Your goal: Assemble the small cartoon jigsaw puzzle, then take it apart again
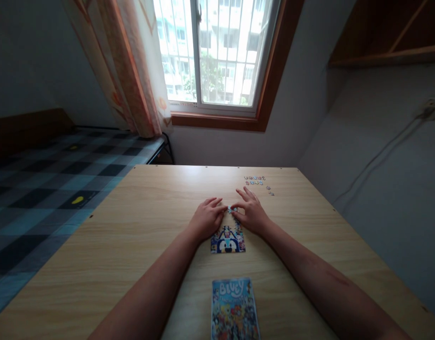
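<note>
A partly assembled jigsaw puzzle (227,244) lies on the table, with a blue cartoon dog's face at its near edge. A small light-blue puzzle piece (230,209) is at the far side, between the fingertips of both hands. My left hand (207,218) rests on the puzzle's left side, fingers stretched out and index fingertip against that piece. From the right, my right hand (251,210) pinches at the piece with thumb and index finger, its other fingers raised. The hands partly cover the puzzle's middle and left edge.
Loose puzzle pieces (254,183) lie in short rows at the far right of the wooden table (149,212). A Bluey puzzle box (234,309) lies at the near edge. A bed (61,189) is at left, a window (224,56) ahead, a cable (376,153) on the right wall.
</note>
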Demonstrator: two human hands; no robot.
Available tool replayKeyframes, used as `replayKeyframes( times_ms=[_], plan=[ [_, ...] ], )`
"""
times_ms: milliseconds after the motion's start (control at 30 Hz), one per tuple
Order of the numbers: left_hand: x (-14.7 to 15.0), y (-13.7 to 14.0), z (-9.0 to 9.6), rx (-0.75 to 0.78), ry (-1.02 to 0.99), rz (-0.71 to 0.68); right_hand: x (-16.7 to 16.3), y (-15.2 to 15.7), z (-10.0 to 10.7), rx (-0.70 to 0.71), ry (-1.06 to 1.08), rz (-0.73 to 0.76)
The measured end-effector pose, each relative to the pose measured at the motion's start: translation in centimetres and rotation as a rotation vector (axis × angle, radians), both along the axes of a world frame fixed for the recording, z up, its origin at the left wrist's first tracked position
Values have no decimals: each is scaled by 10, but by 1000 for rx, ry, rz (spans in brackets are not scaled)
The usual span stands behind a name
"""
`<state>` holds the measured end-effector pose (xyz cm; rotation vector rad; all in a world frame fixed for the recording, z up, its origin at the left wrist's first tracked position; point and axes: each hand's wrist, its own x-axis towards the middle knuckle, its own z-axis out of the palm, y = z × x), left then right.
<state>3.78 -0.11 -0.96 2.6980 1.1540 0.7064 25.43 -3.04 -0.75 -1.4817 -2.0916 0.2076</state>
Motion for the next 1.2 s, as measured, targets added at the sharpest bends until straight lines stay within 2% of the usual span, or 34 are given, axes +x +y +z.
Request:
replayKeyframes(
  times_ms=[267,433,633,733,867,1033,1133,1200],
  plan=[
    [-1,-3,4,-37,-23,-5,-1,-1,1,-28,140,-12],
    [-2,-7,12,46,-169,0,2,2,6,-11,418,31],
    [0,-8,18,171,-272,-54,-12,0,10,-345,999,101],
    [2,-12,23,176,-267,-40,-19,-3,12,-447,1144,81],
    [5,-19,29,187,-258,-19,-24,-7,12,-491,1214,60],
    [8,-22,27,250,-286,0,-23,-7,8,-479,1150,89],
    [7,-19,23,282,-313,5,-20,-8,6,-410,1062,101],
    [5,-16,20,288,-327,7,-16,-8,5,-289,943,100]
  ],
)
